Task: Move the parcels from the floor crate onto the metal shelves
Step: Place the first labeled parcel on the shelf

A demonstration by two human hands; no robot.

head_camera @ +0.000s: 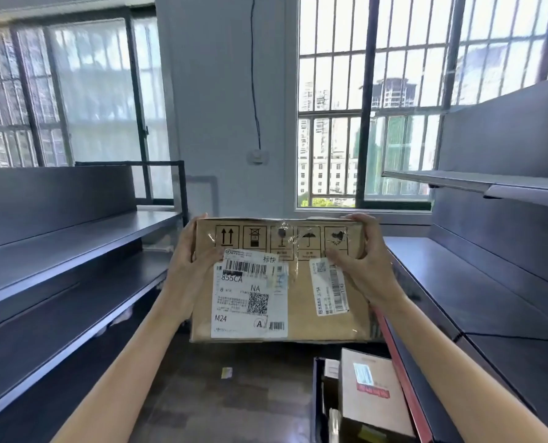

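I hold a brown cardboard parcel (298, 302) in the air in front of me, its labelled face towards me. It bears a large white shipping label, a smaller white sticker and a row of handling symbols. My left hand (191, 260) grips its left edge and my right hand (362, 257) grips its right edge, thumbs on the front face. Below at the lower right stands the dark floor crate (317, 407), with several more parcels inside, one a tan box (371, 388) bearing a red sticker. Grey metal shelves run along the left (74, 251) and the right (477, 289).
A higher shelf (477, 182) juts out on the right. Barred windows and a white wall with a hanging cable and socket (257, 155) lie straight ahead. A small scrap (226, 372) lies on the dark floor of the aisle between the shelf units.
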